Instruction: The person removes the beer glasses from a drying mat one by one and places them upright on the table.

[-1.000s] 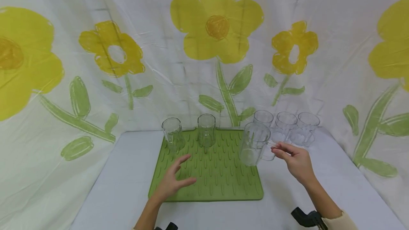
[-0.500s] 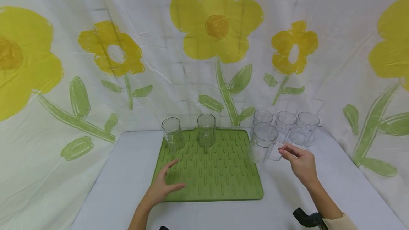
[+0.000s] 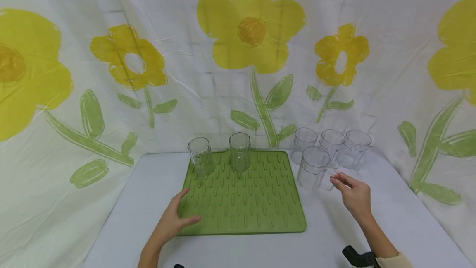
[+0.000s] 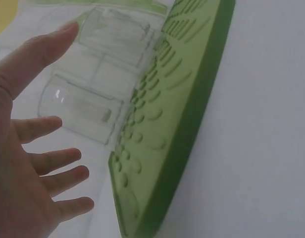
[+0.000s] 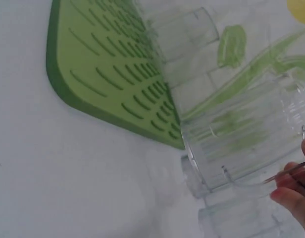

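My right hand point(image 3: 355, 197) pinches the handle of a clear glass mug point(image 3: 312, 173), upright at the right side of the green drying mat point(image 3: 245, 206). In the right wrist view the thumb and fingers point(image 5: 290, 199) hold that handle, and whether the mug's base touches the table cannot be told. My left hand point(image 3: 169, 220) holds nothing and hovers over the mat's left edge, its fingers spread apart. Two more glass mugs, a left one point(image 3: 201, 158) and a middle one point(image 3: 240, 152), stand on the mat's back part.
Behind the held mug three glass mugs point(image 3: 332, 142) stand in a row at the back right of the white table point(image 3: 267, 251). A white cloth point(image 3: 178, 49) with yellow flowers hangs behind the table.
The right hand has carried the glass mug rightward, from over the mat to beside its right edge. The left hand has drawn back left and toward me.
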{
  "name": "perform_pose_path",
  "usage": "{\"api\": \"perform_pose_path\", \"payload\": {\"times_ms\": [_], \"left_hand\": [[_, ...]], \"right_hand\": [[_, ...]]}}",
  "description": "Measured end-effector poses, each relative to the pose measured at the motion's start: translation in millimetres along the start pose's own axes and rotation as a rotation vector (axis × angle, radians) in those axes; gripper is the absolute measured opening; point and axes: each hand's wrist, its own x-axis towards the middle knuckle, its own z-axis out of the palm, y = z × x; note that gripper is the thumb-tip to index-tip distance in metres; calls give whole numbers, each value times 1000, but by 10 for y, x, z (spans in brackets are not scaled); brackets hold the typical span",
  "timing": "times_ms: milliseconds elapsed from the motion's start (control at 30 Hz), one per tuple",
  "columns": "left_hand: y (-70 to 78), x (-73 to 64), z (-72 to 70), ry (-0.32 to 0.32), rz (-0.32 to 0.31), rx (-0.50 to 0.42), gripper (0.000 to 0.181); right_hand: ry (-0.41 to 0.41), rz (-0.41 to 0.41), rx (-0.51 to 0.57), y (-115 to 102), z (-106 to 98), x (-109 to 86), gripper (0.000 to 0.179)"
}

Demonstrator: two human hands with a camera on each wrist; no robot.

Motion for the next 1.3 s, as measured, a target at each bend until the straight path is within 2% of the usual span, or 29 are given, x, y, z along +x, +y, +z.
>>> {"api": "perform_pose_path", "payload": {"times_ms": [133,400,633,933,1167,1300], "left_hand": [[-63,-14,-13,-6,-6,49,104],[-192,-29,-49,-34,-4,144,112],[-236,-64,-53,-46,-52,198,115],[-312,-59,-35,-64,-73,234,119],[-315,-59,-41,-89,-93,225,122],[-312,-54,-39,-82,-98,251,122]], "right_hand": [[15,24,4,57,-5,-18,26],[18,76,-89,127,-6,-60,27],[38,112,-82,197,31,-89,24],[69,142,-35,236,101,-135,20],[86,143,-30,264,146,-158,18],[83,138,-17,277,173,-177,17]]}}
